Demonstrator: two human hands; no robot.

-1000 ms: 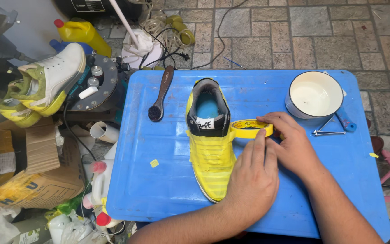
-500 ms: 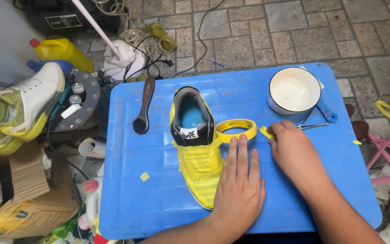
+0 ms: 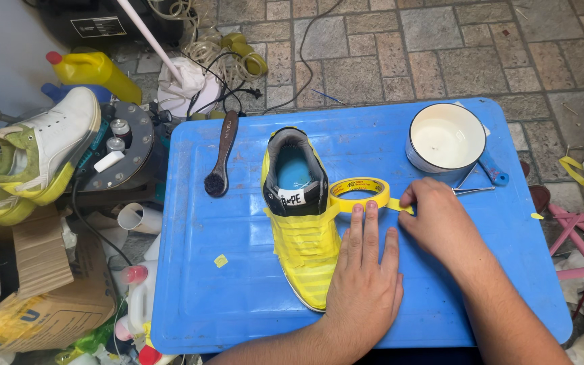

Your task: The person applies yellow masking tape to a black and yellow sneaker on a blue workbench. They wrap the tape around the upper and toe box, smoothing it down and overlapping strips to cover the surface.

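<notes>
The left hand lies flat on the blue worktop, palm down, its fingers spread narrowly and straight, their tips touching the roll of yellow masking tape at its 6 o'clock edge; it grips nothing. Just beside it at 3 o'clock, the right hand pinches the free end of the tape between thumb and forefinger. At 9 o'clock of the left hand sits the yellow sneaker, toe towards the person, its upper covered in yellow tape strips; the roll touches its side near the black collar. Farther off, a dark shoe brush lies at 10 o'clock of the sneaker, and a white enamel mug stands at 1 o'clock of the right hand, metal tweezers just beside it.
</notes>
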